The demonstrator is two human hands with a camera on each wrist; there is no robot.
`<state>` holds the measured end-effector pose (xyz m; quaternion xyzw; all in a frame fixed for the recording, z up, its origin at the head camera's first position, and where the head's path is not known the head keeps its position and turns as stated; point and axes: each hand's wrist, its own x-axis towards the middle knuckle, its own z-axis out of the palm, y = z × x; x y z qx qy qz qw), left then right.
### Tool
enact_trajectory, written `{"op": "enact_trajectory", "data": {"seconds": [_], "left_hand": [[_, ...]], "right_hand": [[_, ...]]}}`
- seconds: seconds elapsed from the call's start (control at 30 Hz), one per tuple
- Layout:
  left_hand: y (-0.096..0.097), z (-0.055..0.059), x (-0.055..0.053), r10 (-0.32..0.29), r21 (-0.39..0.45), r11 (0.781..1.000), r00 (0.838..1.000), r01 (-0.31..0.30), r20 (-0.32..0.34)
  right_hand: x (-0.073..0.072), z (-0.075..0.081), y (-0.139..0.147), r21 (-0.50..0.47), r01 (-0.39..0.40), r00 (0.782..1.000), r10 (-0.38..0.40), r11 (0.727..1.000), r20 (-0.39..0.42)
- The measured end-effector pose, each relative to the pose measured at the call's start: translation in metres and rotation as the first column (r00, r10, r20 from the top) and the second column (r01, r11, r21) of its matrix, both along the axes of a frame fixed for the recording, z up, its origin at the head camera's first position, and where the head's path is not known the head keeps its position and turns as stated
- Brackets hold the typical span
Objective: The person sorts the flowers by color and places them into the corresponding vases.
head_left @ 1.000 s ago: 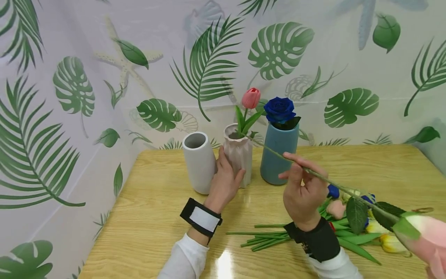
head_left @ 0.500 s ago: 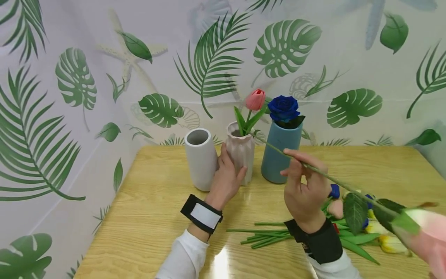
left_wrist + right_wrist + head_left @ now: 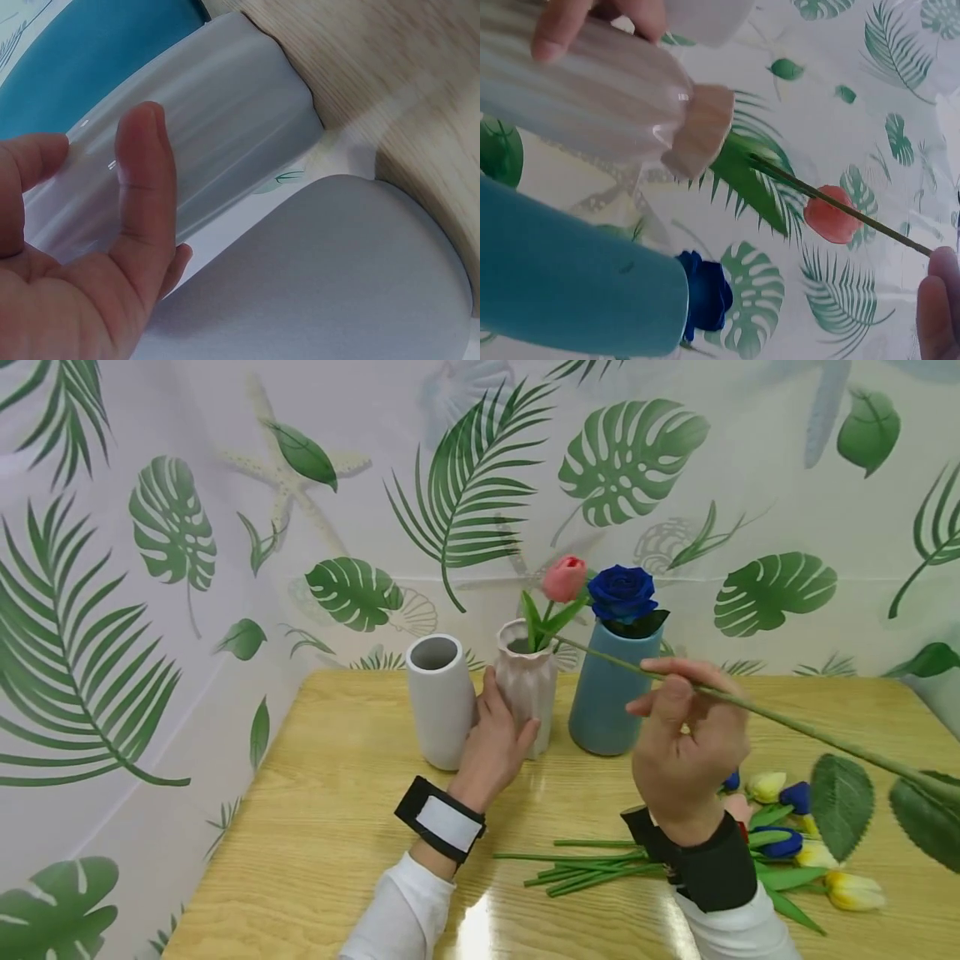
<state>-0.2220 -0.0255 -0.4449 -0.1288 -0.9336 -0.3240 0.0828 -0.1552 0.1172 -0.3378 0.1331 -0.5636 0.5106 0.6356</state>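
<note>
My left hand holds the pale pleated vase, thumb on one side and fingers on the other, as the left wrist view also shows. A pink tulip with green leaves stands in that vase. Between thumb and fingers my right hand pinches a long leafy flower stem; its bloom lies outside the head view. In the right wrist view the stem's free end is in front of the tulip leaves, just beyond the vase's ruffled rim.
A smooth white vase stands left of the pleated one, its mouth showing no flower. On the right is a blue vase with a blue rose. Loose tulips lie on the wooden table, stems pointing left.
My right hand and the stem have shifted right in the head view, and the pink bloom has left the frame. The whole scene drifts slightly right. My left hand stays on the pleated vase.
</note>
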Motion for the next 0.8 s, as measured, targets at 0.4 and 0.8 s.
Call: {"op": "enact_trajectory", "data": {"seconds": [0.4,0.8], "left_hand": [[0.003,0.001,0.001,0.000,0.006,1.000,0.999,0.000,0.034],[0.002,0.001,-0.001,0.013,0.004,1.000,1.000,-0.013,0.021]], "right_hand": [[0.007,0.011,0.009,-0.201,0.026,0.997,-0.040,0.979,-0.070],[-0.001,0.001,0.010,-0.029,-0.017,0.999,0.018,0.999,0.034]]}}
